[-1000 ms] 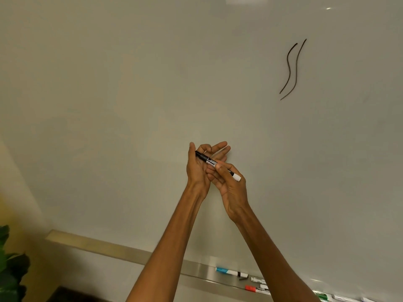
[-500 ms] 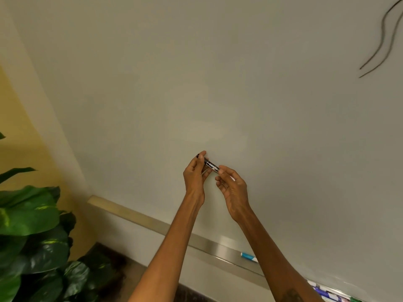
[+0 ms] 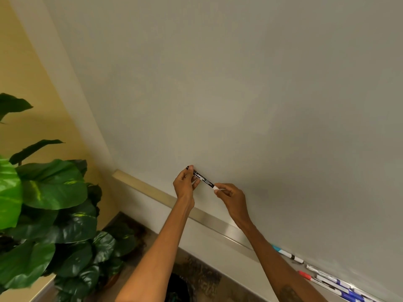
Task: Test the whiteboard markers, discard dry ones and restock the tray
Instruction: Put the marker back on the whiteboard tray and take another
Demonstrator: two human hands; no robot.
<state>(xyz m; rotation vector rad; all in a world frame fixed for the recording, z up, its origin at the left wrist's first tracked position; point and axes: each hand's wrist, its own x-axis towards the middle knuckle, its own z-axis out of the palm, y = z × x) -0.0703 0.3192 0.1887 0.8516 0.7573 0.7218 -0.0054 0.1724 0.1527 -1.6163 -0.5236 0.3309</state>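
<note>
Arms up; L hand (image 3: 185, 185), R hand (image 3: 234, 199): fingers (image 3: 222, 188) prob. round marker (image 3: 204, 180) ends

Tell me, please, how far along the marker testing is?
Done: nothing confirmable; the whiteboard shows no test strokes here. In hand: a black marker, gripped by the left hand at one end and pinched by the right hand at its white end. Left: the teal marker, red marker and blue markers in the tray, tested or not I cannot tell.

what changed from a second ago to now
The hands drew apart: the left hand now pinches the dark end of the black marker, the right hand its white end. The view swung left: the plant appears, the squiggles left frame. Both hands still hold the marker; spare markers still lie in the tray.
</note>
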